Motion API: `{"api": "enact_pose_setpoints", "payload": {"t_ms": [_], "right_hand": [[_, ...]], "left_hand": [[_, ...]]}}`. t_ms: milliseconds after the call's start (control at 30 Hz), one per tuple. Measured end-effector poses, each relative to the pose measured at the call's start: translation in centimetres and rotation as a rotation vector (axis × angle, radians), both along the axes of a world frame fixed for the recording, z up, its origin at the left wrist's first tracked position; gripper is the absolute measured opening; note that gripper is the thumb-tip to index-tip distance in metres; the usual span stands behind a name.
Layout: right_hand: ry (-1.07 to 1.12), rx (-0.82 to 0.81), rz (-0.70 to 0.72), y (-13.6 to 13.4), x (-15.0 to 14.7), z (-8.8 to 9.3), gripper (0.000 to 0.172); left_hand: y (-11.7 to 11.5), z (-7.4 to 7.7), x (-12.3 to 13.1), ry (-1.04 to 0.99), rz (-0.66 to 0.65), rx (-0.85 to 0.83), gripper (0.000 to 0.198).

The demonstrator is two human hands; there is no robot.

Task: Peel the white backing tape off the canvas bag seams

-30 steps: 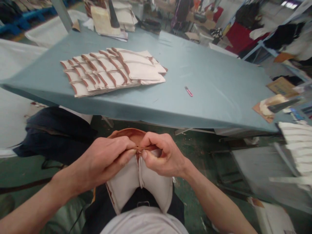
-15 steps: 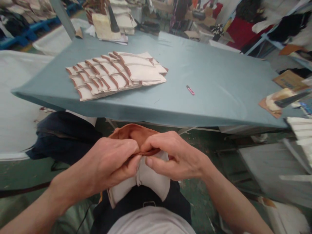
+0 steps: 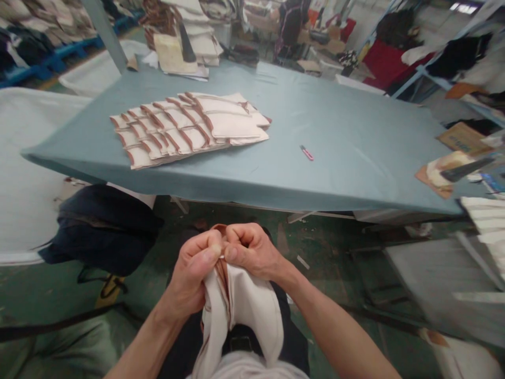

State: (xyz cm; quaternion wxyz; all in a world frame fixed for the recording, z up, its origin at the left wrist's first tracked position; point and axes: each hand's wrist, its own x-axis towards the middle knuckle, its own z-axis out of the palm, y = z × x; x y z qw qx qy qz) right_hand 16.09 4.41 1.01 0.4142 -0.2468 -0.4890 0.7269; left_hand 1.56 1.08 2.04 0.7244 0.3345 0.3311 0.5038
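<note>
Over my lap hangs a cream fabric piece with brown lining or edging, perhaps a sewn pouch; its exact kind I cannot tell. My left hand pinches its upper edge between thumb and fingers. Right beside it, my right hand pinches the same edge, the two thumbs almost touching. Below the hands the cream cloth falls in two folds, with a brown strip showing between them. Part of the brown side is hidden behind my fingers.
Ahead stands a blue-green covered table. On it lie overlapping cream pieces with brown edges and small pink-handled thread snips. A dark blue cloth bundle sits at left below the table. A cardboard box is at the right end.
Both hands have drawn in closer together. The piece has turned and folded: its brown opening, wide before, is now mostly out of sight, and more cream cloth hangs down.
</note>
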Motion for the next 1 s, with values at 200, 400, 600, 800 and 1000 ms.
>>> {"api": "enact_pose_setpoints", "payload": {"t_ms": [200, 400, 600, 800, 1000], "right_hand": [[-0.119, -0.05, 0.149, 0.4, 0.9, 1.7, 0.065], [-0.27, -0.024, 0.167, 0.6, 0.9, 3.1, 0.064], [-0.316, 0.036, 0.014, 0.4, -0.1, 1.3, 0.065], [-0.165, -0.021, -0.105, -0.3, -1.8, -0.2, 0.064], [-0.267, 0.046, -0.053, 1.1, -0.6, 2.3, 0.066]], "left_hand": [[1.0, -0.1, -2.3, 0.038, -0.18, 0.206, 0.052], [0.7, 0.4, -3.4, 0.171, -0.204, 0.27, 0.049], [0.2, 0.0, -2.6, 0.266, -0.073, 0.201, 0.046], [0.4, -0.3, -1.4, 0.025, -0.021, 0.073, 0.052], [2.0, 0.1, -3.0, 0.134, -0.105, 0.165, 0.055]]}}
